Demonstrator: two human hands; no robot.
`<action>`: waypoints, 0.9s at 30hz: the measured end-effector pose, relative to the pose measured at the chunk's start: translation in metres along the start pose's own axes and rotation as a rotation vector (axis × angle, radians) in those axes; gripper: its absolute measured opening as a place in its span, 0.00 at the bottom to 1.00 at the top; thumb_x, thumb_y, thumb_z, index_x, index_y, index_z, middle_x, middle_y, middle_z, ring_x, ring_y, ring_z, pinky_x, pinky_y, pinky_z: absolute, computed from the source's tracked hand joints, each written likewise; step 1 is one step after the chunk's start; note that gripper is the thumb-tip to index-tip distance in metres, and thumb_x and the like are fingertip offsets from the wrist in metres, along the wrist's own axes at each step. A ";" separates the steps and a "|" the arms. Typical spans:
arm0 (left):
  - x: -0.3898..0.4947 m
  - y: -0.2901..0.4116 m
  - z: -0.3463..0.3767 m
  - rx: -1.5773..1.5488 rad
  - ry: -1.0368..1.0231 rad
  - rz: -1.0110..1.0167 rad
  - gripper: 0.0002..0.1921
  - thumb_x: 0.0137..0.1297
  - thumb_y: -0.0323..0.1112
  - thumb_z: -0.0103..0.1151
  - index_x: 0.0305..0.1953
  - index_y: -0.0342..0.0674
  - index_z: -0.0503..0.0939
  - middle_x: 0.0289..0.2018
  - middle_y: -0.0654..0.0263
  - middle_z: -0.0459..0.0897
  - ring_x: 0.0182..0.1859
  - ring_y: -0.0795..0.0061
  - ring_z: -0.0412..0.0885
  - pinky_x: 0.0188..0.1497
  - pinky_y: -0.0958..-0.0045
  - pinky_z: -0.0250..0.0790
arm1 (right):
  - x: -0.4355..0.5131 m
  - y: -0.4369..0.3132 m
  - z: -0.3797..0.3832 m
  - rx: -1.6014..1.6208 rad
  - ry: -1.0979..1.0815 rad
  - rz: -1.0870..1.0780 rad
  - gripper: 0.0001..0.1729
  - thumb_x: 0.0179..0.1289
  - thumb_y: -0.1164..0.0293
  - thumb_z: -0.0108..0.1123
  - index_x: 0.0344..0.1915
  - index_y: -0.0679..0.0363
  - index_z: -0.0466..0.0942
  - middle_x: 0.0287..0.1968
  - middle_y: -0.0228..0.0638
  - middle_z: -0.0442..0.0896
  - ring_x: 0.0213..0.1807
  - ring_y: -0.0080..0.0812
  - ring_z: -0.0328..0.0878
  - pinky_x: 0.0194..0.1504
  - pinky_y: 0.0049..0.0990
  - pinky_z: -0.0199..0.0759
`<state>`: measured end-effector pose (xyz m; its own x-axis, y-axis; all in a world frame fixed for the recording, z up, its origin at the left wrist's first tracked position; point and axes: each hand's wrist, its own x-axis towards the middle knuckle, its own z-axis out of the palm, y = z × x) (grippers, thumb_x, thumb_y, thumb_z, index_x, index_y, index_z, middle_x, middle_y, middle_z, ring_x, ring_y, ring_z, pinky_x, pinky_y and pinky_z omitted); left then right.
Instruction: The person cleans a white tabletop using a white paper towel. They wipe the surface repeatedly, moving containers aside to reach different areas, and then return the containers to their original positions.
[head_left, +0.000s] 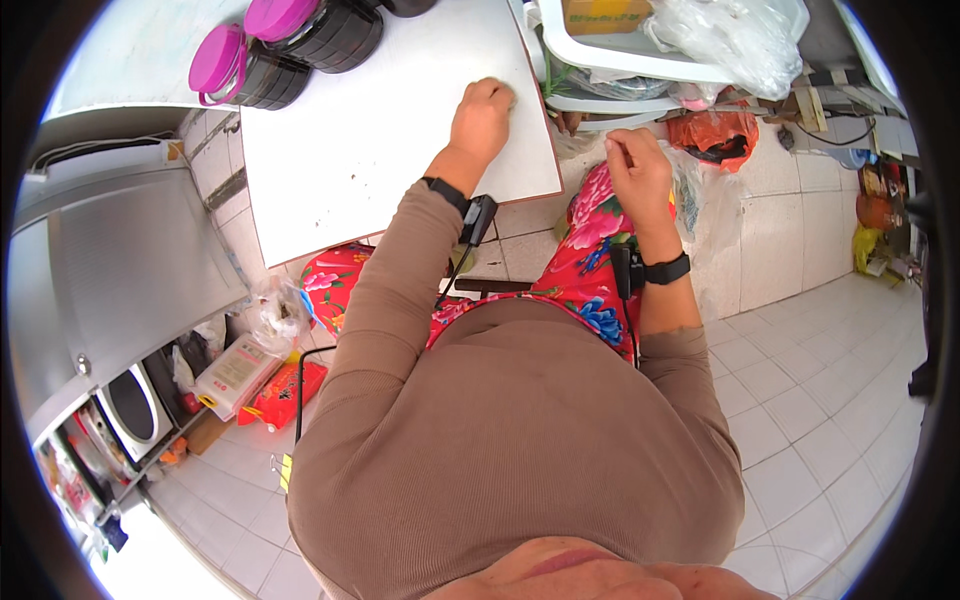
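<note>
My left hand is over the right part of a white tabletop, its fingers curled down. Something small and dark shows at its fingertips, but I cannot tell what it is or whether it is held. Beyond the table's right edge, my right hand is raised above my knee in red floral trousers. Its fingers are bent with the thumb near them, and whether anything small is between them cannot be made out. Dark specks lie on the tabletop at the left. Both wrists wear black bands with cabled devices.
Dark jars with purple lids stand at the table's far left. A white plastic basket with clear bags is at the upper right, above a red plastic bag. A grey cabinet and packaged goods are at the left.
</note>
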<state>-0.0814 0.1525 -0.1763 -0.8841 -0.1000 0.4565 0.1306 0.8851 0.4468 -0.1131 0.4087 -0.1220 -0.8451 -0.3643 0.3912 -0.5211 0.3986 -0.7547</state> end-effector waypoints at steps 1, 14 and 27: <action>0.009 0.002 0.006 -0.017 0.050 0.004 0.09 0.55 0.22 0.58 0.38 0.38 0.83 0.43 0.56 0.82 0.46 0.52 0.78 0.49 0.59 0.75 | 0.002 0.000 0.001 -0.025 0.013 -0.014 0.04 0.62 0.76 0.63 0.38 0.65 0.81 0.31 0.39 0.80 0.29 0.32 0.77 0.33 0.27 0.72; 0.028 -0.017 0.025 0.316 -0.030 0.030 0.10 0.50 0.22 0.54 0.35 0.34 0.81 0.40 0.56 0.80 0.44 0.56 0.76 0.52 0.68 0.70 | 0.016 0.003 0.006 -0.107 -0.049 -0.047 0.03 0.61 0.77 0.62 0.35 0.63 0.80 0.30 0.39 0.79 0.27 0.36 0.78 0.31 0.30 0.73; -0.118 -0.110 -0.109 0.602 -0.062 -0.406 0.11 0.56 0.20 0.54 0.40 0.37 0.82 0.43 0.56 0.83 0.45 0.54 0.77 0.52 0.59 0.71 | 0.014 0.006 0.004 -0.053 -0.021 -0.059 0.02 0.60 0.77 0.62 0.35 0.63 0.81 0.29 0.40 0.80 0.27 0.36 0.78 0.31 0.30 0.73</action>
<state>0.0578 0.0178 -0.1957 -0.8366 -0.4632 0.2924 -0.4665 0.8823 0.0630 -0.1279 0.4025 -0.1233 -0.8102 -0.4063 0.4225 -0.5762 0.4198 -0.7013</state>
